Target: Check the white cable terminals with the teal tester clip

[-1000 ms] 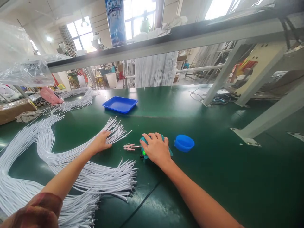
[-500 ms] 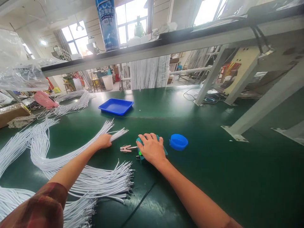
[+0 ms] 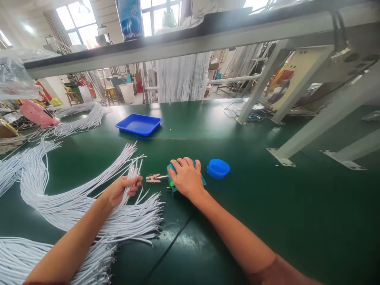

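Note:
My left hand (image 3: 123,188) is closed around a small bunch of white cables (image 3: 134,169), whose tips point up and away from me. Below it, a thick bundle of white cables (image 3: 139,217) lies fanned out on the green table. My right hand (image 3: 187,176) rests over a small teal box (image 3: 203,180), its fingers bent over the top and mostly covering it. From the box's left side a metal rod carries a pinkish clip (image 3: 153,178), close to my left hand. A green knob (image 3: 172,184) shows under my right thumb.
A round blue dish (image 3: 218,169) stands right of the box. Farther back lies a blue tray (image 3: 139,124). White metal legs (image 3: 285,154) on the right carry a shelf (image 3: 178,43) across the table. More cables (image 3: 32,166) and a pink object (image 3: 38,113) are at left.
My left hand has moved down and left, turning the small bunch from pointing right to pointing upward. My right hand stays on the teal box. The view has shifted slightly.

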### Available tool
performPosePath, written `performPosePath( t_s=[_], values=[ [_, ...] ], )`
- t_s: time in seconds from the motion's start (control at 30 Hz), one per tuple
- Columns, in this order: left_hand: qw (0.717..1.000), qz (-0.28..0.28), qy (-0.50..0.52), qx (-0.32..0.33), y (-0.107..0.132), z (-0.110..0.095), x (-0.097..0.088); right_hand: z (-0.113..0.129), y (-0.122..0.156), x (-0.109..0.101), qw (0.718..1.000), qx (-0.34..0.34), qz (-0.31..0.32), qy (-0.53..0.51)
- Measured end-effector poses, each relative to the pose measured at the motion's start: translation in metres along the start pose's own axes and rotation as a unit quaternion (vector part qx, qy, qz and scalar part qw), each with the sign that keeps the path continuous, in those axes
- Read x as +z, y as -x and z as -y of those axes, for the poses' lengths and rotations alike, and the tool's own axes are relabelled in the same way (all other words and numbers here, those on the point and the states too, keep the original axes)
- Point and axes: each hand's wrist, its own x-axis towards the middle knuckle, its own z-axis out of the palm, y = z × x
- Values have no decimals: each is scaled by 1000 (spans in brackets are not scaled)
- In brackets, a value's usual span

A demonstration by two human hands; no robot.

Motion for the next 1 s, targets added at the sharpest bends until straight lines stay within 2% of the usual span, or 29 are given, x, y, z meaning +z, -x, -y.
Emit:
performPosePath(
  t_s=[0.07, 0.13, 0.23, 0.3, 0.47, 0.53, 0.67, 0.8, 0.87, 0.93, 1.0],
  values=[
    [1000, -5, 14, -5, 5, 3, 1, 4, 0, -7, 999, -24, -18, -31],
    [1000, -3, -3, 3, 8, 1, 1, 14, 2, -15, 992, -53, -11, -115],
    [998, 10, -53, 17, 10, -2, 1, 36, 5, -23, 953, -51, 61, -292],
    [995, 23, -89, 33, 11, -2, 2, 51, 6, -22, 928, -34, 104, -357],
    [984, 45, -166, 47, 14, -2, 5, 69, 6, -8, 879, 41, 143, -453],
    [982, 22, -179, 61, 14, -4, 5, 69, 6, -4, 868, 65, 134, -474],
    [981, -60, -139, 123, 16, -9, 4, 66, 6, -3, 860, 74, 95, -496],
    [978, -68, -167, 101, 19, -5, 6, 65, 6, -2, 842, 79, 105, -523],
    [980, -81, -155, 93, 19, 0, 7, 65, 4, 0, 805, 113, 104, -572],
    [982, -102, -125, 98, 19, 4, 8, 65, 2, 1, 754, 156, 95, -631],
    [983, -115, -105, 101, 19, 6, 8, 66, 1, 1, 724, 174, 107, -659]
  ],
)
